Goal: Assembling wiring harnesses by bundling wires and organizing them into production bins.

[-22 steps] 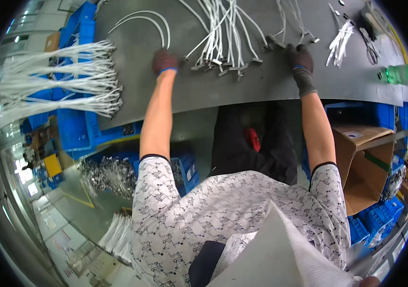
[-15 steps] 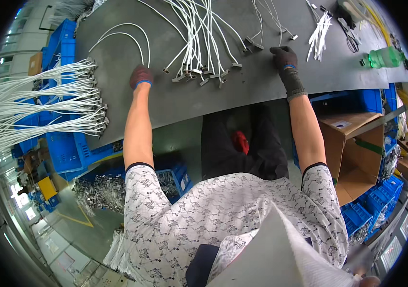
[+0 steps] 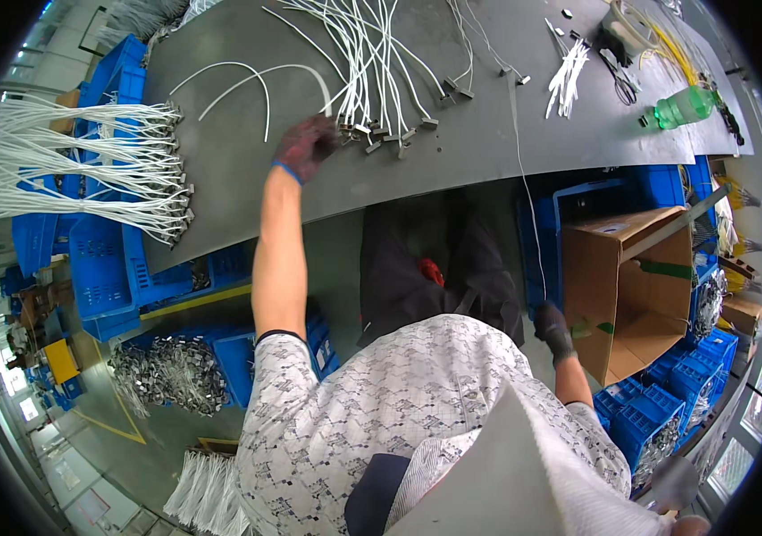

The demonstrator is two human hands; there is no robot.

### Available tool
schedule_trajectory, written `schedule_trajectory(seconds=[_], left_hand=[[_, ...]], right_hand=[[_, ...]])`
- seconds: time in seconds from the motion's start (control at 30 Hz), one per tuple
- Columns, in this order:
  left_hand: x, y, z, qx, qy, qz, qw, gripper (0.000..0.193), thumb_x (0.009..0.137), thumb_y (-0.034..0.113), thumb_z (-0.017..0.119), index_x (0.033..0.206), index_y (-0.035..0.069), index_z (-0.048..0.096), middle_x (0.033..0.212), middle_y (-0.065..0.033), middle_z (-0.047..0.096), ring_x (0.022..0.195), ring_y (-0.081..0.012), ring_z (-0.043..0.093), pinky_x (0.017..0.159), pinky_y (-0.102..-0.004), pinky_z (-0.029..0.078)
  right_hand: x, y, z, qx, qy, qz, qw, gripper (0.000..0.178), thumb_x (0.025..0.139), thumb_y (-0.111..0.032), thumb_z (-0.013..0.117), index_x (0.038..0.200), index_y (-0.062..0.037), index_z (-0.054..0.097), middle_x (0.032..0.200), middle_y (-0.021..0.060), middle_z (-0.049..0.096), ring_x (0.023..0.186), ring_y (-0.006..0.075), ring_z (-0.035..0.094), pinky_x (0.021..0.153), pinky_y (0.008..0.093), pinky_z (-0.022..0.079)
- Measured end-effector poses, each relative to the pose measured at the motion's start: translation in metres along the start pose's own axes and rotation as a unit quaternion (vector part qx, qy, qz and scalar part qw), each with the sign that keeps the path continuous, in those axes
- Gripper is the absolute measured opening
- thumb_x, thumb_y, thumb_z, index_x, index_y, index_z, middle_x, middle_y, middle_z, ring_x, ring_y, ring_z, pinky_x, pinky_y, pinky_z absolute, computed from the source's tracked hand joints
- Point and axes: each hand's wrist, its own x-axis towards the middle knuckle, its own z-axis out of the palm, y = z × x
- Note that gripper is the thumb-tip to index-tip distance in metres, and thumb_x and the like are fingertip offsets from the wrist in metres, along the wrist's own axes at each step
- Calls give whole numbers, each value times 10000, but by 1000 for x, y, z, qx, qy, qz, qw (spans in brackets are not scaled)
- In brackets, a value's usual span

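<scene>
My left hand [image 3: 307,147], in a dark red glove, is closed on the end of a white cable [image 3: 296,67] that arches up over the table and looks blurred. A second white cable [image 3: 242,68] lies loose beside it. Just right of that hand is a loose bunch of white cables [image 3: 368,62] with metal connectors at their near ends. My right hand [image 3: 552,329], in a dark grey glove, is down below the table edge by the cardboard box. Its fingers are closed on a thin pale wire [image 3: 530,201] that runs up onto the tabletop.
Bundled white cables [image 3: 82,161] rest at the table's left edge above blue crates [image 3: 100,284]. On the right of the grey table [image 3: 220,170] lie white strips [image 3: 567,79] and a green bottle [image 3: 685,107]. A cardboard box [image 3: 591,286] stands below on the right.
My right hand has moved from the tabletop down toward me, drawing the thin wire over the edge. My left hand has shifted right with one white cable; the other now lies free.
</scene>
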Motion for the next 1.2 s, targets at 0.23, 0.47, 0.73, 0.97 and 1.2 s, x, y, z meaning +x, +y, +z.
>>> schedule_trajectory(seconds=[0.23, 0.47, 0.73, 0.97, 1.2], left_hand=[[30, -107, 201, -85, -86, -63, 991, 267, 943, 75, 657, 1187, -5, 581, 1041, -151, 674, 956, -292, 695, 922, -427, 599], [10, -68, 288, -92, 150, 203, 963, 106, 947, 116, 661, 956, 11, 647, 884, -83, 695, 751, -199, 680, 726, -377, 600], [24, -58, 250, 200, 208, 303, 909, 145, 909, 152, 683, 969, 22, 698, 824, -57, 689, 744, -172, 634, 705, -331, 533], [-43, -203, 221, 263, -237, -52, 934, 221, 901, 219, 725, 1047, 53, 732, 1033, -77, 732, 947, -166, 679, 858, -319, 546], [-51, -179, 264, 149, -81, 36, 985, 217, 972, 200, 669, 989, -5, 737, 911, -79, 745, 793, -136, 687, 751, -311, 562]], right_hand=[[-29, -59, -26, 351, 201, -101, 909, 264, 1020, -236, 483, 1141, -55, 633, 919, 167, 702, 814, 352, 687, 684, 433, 537], [-21, -53, -52, 161, 165, 1, 973, 291, 1013, -275, 458, 1109, -68, 640, 980, 232, 696, 944, 458, 652, 781, 545, 518], [-21, -14, -3, 133, 114, 37, 984, 289, 1016, -298, 450, 1049, -90, 648, 994, 230, 700, 964, 455, 653, 774, 540, 514], [-18, -22, -5, 141, 64, 7, 988, 286, 991, -286, 481, 1131, -112, 659, 1020, 217, 703, 997, 447, 649, 813, 516, 518], [45, -70, -77, 196, 109, -235, 946, 339, 943, -259, 575, 1176, -36, 681, 1099, 227, 695, 1062, 421, 646, 877, 474, 516]])
